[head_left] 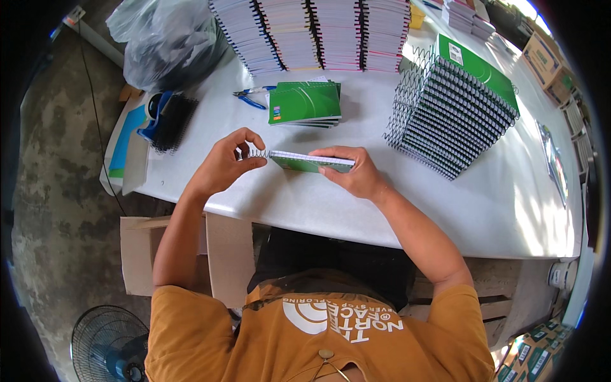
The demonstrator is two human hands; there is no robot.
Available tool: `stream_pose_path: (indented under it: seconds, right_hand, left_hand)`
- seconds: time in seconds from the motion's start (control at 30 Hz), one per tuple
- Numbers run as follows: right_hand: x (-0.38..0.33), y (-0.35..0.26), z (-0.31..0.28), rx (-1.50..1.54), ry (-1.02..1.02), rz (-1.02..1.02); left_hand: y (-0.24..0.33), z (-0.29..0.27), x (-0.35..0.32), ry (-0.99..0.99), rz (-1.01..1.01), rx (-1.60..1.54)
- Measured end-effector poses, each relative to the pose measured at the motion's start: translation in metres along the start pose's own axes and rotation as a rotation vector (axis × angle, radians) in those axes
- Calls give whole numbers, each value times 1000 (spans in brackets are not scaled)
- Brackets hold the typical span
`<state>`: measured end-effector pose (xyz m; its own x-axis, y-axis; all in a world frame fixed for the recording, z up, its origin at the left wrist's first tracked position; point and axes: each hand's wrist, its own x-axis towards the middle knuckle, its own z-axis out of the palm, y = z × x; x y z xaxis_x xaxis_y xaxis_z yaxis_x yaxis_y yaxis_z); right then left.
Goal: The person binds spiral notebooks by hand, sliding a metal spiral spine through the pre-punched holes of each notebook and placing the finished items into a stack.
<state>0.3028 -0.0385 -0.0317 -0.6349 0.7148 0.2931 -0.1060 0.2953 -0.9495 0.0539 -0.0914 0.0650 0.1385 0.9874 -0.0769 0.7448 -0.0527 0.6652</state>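
Observation:
My right hand (356,172) grips the right end of a small green notebook (296,163), held on edge with its white pages upward. From the notebook's left end a spiral wire coil (259,153) sticks out. My left hand (226,162) is curled round the free end of that coil, thumb and fingers closed about it. How far the coil runs into the notebook's edge cannot be made out. Just beyond lies a short stack of green notebooks (305,104), with blue-handled pliers (254,100) beside it on the left.
A tall stack of spiral-bound green notebooks (455,114) stands at the right. Bound stacks of pages (318,35) line the back. At the left are a bundle of dark coils (175,124), a blue tape dispenser (153,118) and a grey plastic bag (168,48). An open carton (229,254) sits below the table edge.

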Motion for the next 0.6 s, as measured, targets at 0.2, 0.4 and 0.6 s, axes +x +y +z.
stream_pose_path:
  seconds: [0.2, 0.4, 0.6]
  right_hand:
    - [1, 4, 3, 13, -59, 11]
    - [2, 0, 4, 16, -6, -61]
    - [1, -3, 1, 3, -89, -4]
  left_hand:
    - [11, -9, 7, -214, -161, -163]
    - [3, -6, 7, -270, -126, -278]
    - [0, -9, 7, -290, -122, -262]
